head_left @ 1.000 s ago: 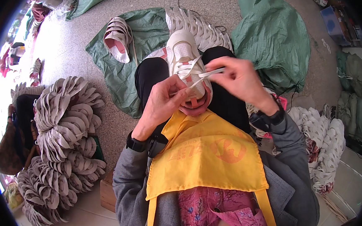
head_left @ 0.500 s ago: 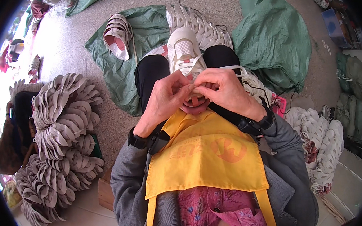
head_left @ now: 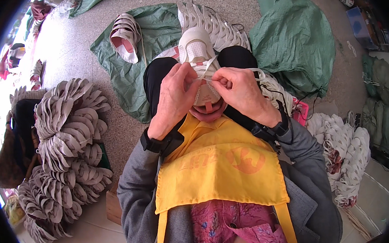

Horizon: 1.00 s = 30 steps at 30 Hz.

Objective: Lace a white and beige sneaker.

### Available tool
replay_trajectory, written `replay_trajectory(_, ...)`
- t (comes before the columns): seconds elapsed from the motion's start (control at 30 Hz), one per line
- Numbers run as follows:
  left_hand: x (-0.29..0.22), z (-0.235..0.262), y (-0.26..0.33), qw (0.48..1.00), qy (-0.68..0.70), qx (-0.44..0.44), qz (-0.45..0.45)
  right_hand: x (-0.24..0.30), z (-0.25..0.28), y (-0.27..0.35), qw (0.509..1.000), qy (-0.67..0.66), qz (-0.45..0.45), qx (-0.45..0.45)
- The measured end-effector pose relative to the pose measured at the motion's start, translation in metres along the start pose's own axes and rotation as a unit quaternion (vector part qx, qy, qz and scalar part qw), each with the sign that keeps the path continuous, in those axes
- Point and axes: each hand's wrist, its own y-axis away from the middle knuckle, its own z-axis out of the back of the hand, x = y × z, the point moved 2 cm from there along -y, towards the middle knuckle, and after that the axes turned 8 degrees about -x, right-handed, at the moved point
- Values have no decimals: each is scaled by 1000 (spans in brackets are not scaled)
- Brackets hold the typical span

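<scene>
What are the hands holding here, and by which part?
Both the left hand and right hand pinch the white lace of the white-and-pink sneaker, over its tongue.

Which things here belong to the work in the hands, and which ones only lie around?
In the work:
- white mesh sneaker on the lap
- white flat shoelace
- left hand, right hand, both pinching the lace

Lying around:
- grey insole stacks
- green woven sacks
- white shoe uppers
</scene>
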Motion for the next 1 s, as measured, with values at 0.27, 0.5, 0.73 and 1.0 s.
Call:
replay_trajectory(0.27, 7, 1, 1, 999, 37, -1, 36, -2, -5, 0, 999, 36, 20, -8)
replay_trajectory(0.5, 17, 0, 3, 997, 52, 1, 49, 2, -7, 4, 999, 3, -42, -4)
replay_trajectory(0.73, 18, 1, 3, 997, 50, -5, 60, -4, -12, 7, 989, -74, -131, 0)
replay_trajectory(1.0, 23, -2, 4, 995, 63, -5, 72, -17, -13, 4, 971, -164, -171, 31)
